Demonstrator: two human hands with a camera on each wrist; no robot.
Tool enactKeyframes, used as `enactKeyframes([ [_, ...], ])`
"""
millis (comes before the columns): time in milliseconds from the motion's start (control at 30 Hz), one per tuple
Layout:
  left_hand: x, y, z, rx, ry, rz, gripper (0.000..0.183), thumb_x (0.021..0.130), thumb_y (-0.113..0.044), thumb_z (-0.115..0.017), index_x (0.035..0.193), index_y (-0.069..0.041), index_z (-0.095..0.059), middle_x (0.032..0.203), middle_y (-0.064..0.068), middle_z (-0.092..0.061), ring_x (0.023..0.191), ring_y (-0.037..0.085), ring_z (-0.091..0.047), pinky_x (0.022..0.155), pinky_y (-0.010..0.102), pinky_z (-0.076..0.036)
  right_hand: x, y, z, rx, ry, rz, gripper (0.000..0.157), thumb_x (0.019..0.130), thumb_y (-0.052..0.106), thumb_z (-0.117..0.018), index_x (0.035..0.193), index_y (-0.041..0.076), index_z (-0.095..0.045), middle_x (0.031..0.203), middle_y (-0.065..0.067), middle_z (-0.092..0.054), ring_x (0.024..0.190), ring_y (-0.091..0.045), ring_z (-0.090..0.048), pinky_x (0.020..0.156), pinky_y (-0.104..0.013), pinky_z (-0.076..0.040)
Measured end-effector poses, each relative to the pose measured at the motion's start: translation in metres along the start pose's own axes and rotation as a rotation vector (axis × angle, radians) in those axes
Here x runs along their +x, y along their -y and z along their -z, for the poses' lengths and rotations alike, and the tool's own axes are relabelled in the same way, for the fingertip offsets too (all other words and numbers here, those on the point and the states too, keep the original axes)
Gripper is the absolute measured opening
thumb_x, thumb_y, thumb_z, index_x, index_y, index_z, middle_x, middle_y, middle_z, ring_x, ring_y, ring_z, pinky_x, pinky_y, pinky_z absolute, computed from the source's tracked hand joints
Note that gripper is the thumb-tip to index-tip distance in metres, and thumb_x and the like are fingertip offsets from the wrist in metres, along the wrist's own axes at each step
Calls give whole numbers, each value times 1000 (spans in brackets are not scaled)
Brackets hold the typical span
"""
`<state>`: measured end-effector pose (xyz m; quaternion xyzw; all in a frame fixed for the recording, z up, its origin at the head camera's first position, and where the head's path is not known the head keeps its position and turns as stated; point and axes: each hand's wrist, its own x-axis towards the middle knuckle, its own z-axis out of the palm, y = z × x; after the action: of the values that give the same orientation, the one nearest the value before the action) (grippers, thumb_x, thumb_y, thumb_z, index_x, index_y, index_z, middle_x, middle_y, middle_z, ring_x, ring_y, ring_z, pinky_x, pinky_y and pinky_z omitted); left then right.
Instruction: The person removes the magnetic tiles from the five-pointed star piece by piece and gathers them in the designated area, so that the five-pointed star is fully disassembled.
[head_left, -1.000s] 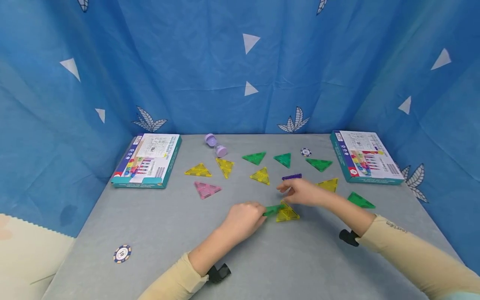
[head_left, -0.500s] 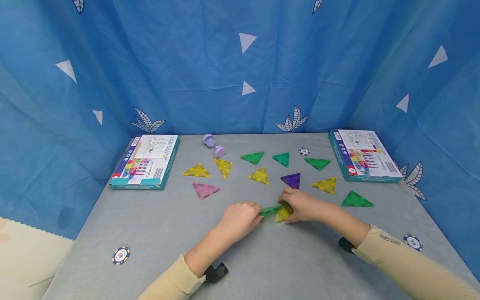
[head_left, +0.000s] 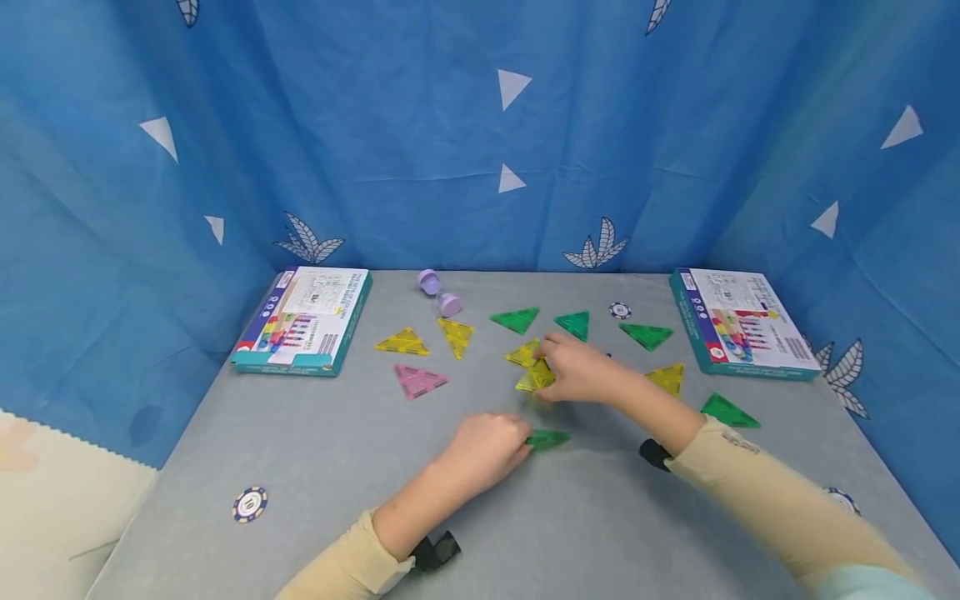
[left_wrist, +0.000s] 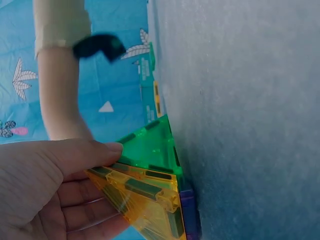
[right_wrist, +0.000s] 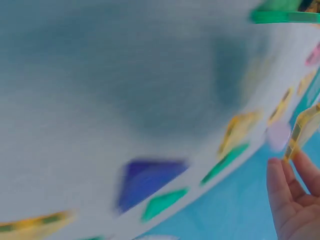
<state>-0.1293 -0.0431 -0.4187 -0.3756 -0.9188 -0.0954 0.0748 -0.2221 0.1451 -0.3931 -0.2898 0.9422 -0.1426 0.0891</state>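
Observation:
My left hand (head_left: 483, 448) pinches a cluster of joined magnetic tiles, low over the front middle of the grey table. In the left wrist view this cluster has a green triangle (left_wrist: 151, 146), a yellow triangle (left_wrist: 142, 202) nearer the camera and a purple piece (left_wrist: 189, 212) along its lower edge. My right hand (head_left: 576, 369) holds a yellow triangular magnetic tile (right_wrist: 304, 129) by its edge, apart from the cluster. In the head view that tile overlaps another yellow triangle (head_left: 519, 354) on the table. A purple triangle (right_wrist: 150, 181) lies mostly hidden behind the right hand.
Loose green (head_left: 514, 320), yellow (head_left: 402, 342) and pink (head_left: 418, 381) triangle tiles lie across the back half. Two boxed sets, left (head_left: 303, 321) and right (head_left: 742, 323), flank them. A lilac hourglass-shaped item (head_left: 439, 293) and several poker chips (head_left: 250, 504) are also on the table.
My right hand first closed on the yellow tile beside the green piece, then carried it away toward the back left. My left hand has stayed nearly in place, keeping its tiles.

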Motion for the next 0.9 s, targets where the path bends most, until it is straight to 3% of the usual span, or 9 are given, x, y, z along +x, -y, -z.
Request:
enactKeyframes([
  [200, 0, -3, 1, 39, 6, -12, 13, 84, -28, -70, 76, -20, -63, 71, -9, -57, 61, 6, -56, 48, 21, -44, 54, 27, -23, -86, 71, -5, 51, 72, 42, -76, 107, 7, -63, 95, 0, -51, 76, -13, -48, 66, -27, -44],
  [400, -1, -2, 1, 38, -5, -7, 14, 84, -27, -69, 75, -19, -63, 69, -9, -55, 60, 5, -54, 48, 21, -43, 74, 40, -41, -132, 95, -45, 53, 70, 46, -77, 100, 6, -63, 87, -2, -49, 75, -15, -48, 66, -29, -44],
  [533, 0, -5, 0, 23, -3, -21, 12, 84, -27, -70, 76, -19, -64, 71, -9, -57, 62, 5, -56, 49, 21, -44, 63, 35, -44, -77, 63, -55, 64, 72, 47, -76, 115, 3, -60, 105, -7, -55, 89, -19, -55, 78, -32, -48],
  [667, 1, -4, 0, -4, 13, -13, 8, 84, -27, -70, 81, -19, -67, 76, -9, -62, 66, 5, -59, 54, 21, -47, 38, 23, -30, 92, 4, 7, 58, 83, 34, -70, 127, 0, -54, 125, -14, -54, 107, -26, -56, 89, -40, -46],
  [800, 2, 0, 0, -52, 16, 2, 7, 84, -25, -70, 83, -19, -69, 77, -8, -64, 66, 5, -60, 57, 20, -48, 2, 8, -18, 265, 21, 79, 41, 92, 13, -58, 131, 2, -51, 124, -14, -57, 103, -26, -59, 83, -39, -50],
  [900, 2, 4, 0, -96, 6, 16, 6, 84, -24, -70, 83, -18, -69, 75, -8, -63, 64, 3, -58, 56, 18, -46, -28, 0, -20, 406, 95, 115, 37, 89, 1, -51, 127, 2, -54, 120, -14, -59, 103, -27, -58, 82, -38, -50],
])
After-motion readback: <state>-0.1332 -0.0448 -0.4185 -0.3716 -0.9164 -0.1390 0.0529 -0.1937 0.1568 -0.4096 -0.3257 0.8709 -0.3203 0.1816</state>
